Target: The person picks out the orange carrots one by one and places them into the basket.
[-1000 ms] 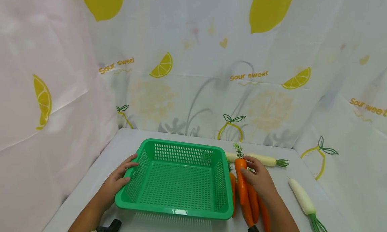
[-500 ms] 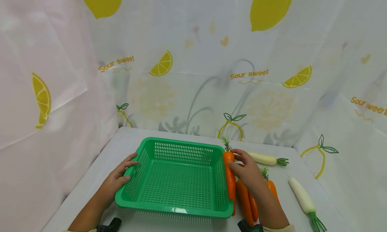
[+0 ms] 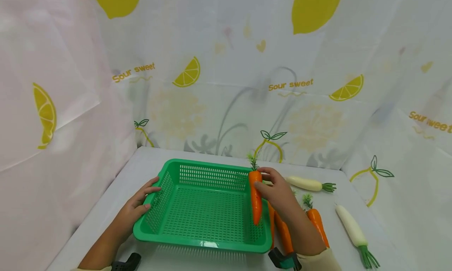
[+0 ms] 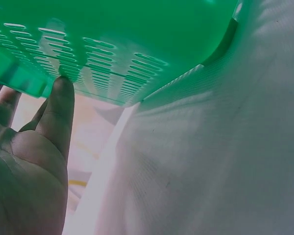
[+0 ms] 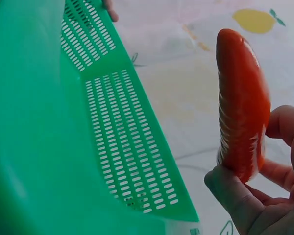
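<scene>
My right hand pinches an orange carrot with a green leafy top between thumb and fingers. The carrot is upright, over the right end of the green plastic basket. In the right wrist view, the carrot's smooth tapered end points up beside the basket's slotted wall. My left hand holds the basket's left rim. Its fingers lie over the edge, and the left wrist view shows the thumb against the outer slotted wall. Bare mesh floor shows inside the basket.
Several more carrots lie right of the basket, partly hidden by my right forearm; one carrot shows beyond it. A white radish lies behind them, another white radish at the far right. Lemon-printed cloth walls the white table.
My right hand has carried the carrot leftward from the pile, across the basket's right rim and over its inside. The left hand keeps its place on the rim.
</scene>
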### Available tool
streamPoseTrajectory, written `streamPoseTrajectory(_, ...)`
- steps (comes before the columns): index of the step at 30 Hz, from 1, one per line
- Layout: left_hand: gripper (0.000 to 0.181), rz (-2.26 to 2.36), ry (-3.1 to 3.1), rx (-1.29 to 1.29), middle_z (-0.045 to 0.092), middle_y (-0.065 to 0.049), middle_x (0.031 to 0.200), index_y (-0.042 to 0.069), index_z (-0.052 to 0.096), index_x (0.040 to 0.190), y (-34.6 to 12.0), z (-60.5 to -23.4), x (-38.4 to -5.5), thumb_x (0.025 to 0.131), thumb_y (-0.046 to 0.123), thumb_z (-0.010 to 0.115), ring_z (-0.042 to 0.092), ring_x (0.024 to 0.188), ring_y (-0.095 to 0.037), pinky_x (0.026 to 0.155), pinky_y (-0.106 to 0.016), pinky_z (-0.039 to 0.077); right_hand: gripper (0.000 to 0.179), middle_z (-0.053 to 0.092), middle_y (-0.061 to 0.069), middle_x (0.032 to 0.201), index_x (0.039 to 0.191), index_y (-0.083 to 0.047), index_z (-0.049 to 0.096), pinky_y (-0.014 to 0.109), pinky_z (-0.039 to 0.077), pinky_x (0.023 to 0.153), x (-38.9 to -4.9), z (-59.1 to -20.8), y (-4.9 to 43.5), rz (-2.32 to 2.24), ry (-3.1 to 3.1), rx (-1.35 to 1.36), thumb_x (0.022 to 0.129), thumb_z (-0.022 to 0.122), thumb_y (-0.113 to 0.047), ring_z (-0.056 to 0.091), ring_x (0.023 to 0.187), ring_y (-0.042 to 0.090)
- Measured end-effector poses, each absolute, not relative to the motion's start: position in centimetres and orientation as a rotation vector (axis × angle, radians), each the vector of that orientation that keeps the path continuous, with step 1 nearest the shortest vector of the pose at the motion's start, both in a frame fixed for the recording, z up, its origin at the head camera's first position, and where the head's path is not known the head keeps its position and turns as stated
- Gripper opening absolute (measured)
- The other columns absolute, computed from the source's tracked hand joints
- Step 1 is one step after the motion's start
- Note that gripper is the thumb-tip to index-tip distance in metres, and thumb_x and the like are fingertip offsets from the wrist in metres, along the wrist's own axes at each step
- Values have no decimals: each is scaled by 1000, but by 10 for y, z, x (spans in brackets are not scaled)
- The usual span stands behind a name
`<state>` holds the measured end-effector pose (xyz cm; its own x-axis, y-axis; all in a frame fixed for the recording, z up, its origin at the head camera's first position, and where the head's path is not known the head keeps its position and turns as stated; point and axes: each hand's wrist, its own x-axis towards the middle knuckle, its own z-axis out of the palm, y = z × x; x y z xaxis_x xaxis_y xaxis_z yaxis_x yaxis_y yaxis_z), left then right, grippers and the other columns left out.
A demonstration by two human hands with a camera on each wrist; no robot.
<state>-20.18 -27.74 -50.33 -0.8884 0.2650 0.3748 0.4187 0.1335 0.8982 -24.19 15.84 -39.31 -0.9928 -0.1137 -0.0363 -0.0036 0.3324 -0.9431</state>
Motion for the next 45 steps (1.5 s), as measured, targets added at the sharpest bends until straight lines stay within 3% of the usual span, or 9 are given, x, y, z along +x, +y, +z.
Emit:
streamPoseTrajectory(9, 42, -1871, -2266, -686, 18, -6, 175, -6, 45, 148, -279, -503, -198, 107, 2, 39, 16, 152, 10, 105, -9, 29, 47, 55, 15, 146, 144, -20, 55, 42, 59, 89, -244, -384, 139, -1740, 2491, -176, 99, 69, -24, 67, 106, 26)
streamPoseTrajectory(23, 41, -1865, -2312, -635, 20, -2, 175, -1, 48, 147, -277, -503, -199, 108, 4, 42, 16, 150, 13, 105, -7, 28, 43, 55, 20, 141, 141, -14, 55, 44, 59, 88, -255, -390, 114, -1735, 2416, -242, 100, 67, -19, 67, 106, 30)
streamPoseTrajectory(36, 41, -1859, -2271, -685, 21, 3, 174, -4, 46, 147, -277, -504, -199, 107, 2, 41, 17, 151, 12, 106, -7, 27, 44, 57, 16, 139, 139, -18, 57, 49, 59, 90, -265, -388, 89, -1630, 2449, -286, 97, 69, -21, 69, 99, 26)
streamPoseTrajectory(45, 41, -1874, -2263, -695, 19, -1, 175, -5, 45, 147, -278, -501, -201, 108, 2, 40, 15, 152, 10, 106, -8, 27, 47, 55, 16, 144, 141, -17, 55, 47, 59, 89, -271, -383, 75, -1555, 2473, -335, 98, 70, -26, 69, 99, 25)
